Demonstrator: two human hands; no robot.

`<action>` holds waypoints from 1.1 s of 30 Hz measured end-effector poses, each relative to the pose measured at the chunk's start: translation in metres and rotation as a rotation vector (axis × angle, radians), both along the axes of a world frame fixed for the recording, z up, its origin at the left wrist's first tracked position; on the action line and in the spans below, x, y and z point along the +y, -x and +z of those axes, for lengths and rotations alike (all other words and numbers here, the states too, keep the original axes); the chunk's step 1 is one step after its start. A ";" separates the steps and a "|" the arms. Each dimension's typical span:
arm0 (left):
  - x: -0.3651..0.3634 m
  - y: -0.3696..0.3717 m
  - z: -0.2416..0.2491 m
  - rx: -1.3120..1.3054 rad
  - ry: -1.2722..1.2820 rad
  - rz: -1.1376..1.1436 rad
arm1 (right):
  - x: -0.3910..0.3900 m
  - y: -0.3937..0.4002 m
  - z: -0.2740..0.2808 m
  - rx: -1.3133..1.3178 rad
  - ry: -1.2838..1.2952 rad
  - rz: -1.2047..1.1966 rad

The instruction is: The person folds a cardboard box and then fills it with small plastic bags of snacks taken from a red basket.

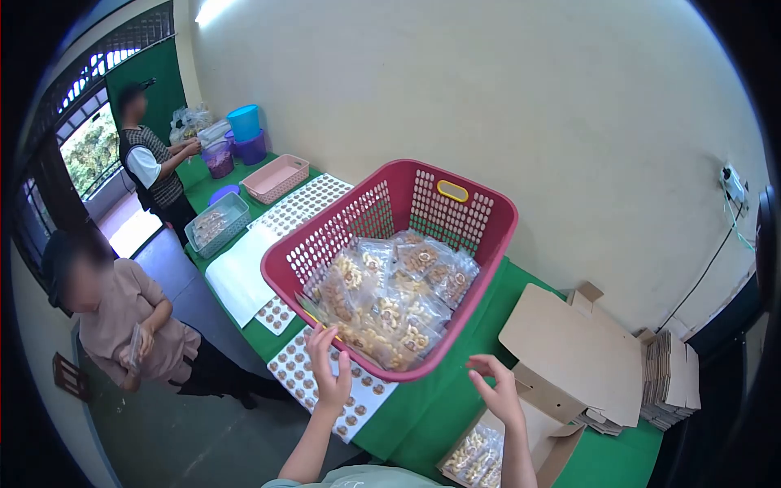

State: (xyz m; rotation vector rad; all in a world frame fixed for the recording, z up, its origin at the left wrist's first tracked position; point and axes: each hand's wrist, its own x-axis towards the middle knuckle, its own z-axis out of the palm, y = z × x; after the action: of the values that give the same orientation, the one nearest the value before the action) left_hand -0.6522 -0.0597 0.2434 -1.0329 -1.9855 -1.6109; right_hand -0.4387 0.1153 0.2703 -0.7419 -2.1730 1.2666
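A large red plastic basket (277,267) with a yellow handle grip stands on the green-covered table, holding many clear packets (389,285) of pale and brown snacks. At its near left corner my left hand (329,374) is raised with fingers apart, fingertips overlapping the rim in this view. To the right of the basket, my right hand (495,394) hovers with its fingers loosely bent and spread, nothing in it. Beneath the right forearm lies an open cardboard box (543,407) with several snack packets (476,455) inside.
Sticker sheets (355,407) lie beside the basket. Folded cardboard (671,378) is stacked at right. A pink tray (278,179), a grey-green basket (220,224) and purple tubs (250,148) sit farther back. One person (150,167) stands there; another (134,317) at left holds a packet.
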 end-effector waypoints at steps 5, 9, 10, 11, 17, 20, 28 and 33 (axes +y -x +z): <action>0.006 0.042 -0.041 0.157 0.091 -0.069 | -0.030 0.091 0.045 0.061 -0.366 0.177; 0.005 0.049 -0.054 0.232 0.103 -0.043 | -0.038 0.168 0.049 0.001 -0.448 0.422; 0.005 0.050 -0.057 0.272 0.126 -0.029 | -0.033 0.188 0.040 -0.132 -0.509 0.464; 0.007 0.051 -0.058 0.276 0.092 -0.025 | -0.025 0.209 0.024 -0.267 -0.566 0.504; 0.001 0.057 -0.059 0.332 0.152 -0.008 | -0.018 0.261 -0.026 -1.038 -0.577 0.877; -0.002 0.056 -0.058 0.331 0.187 0.001 | -0.017 0.255 -0.068 -1.056 -0.611 0.859; 0.001 0.057 -0.062 0.324 0.140 0.007 | 0.018 0.262 0.013 -0.509 -0.287 0.608; 0.000 0.054 -0.057 0.281 0.145 -0.024 | 0.030 0.202 0.061 0.103 0.371 0.438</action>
State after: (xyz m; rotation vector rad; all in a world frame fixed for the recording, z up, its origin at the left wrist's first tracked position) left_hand -0.7060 -0.0601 0.1865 -1.2650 -1.9244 -1.2665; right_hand -0.6407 0.1452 0.3313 -0.3253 -2.1068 1.9199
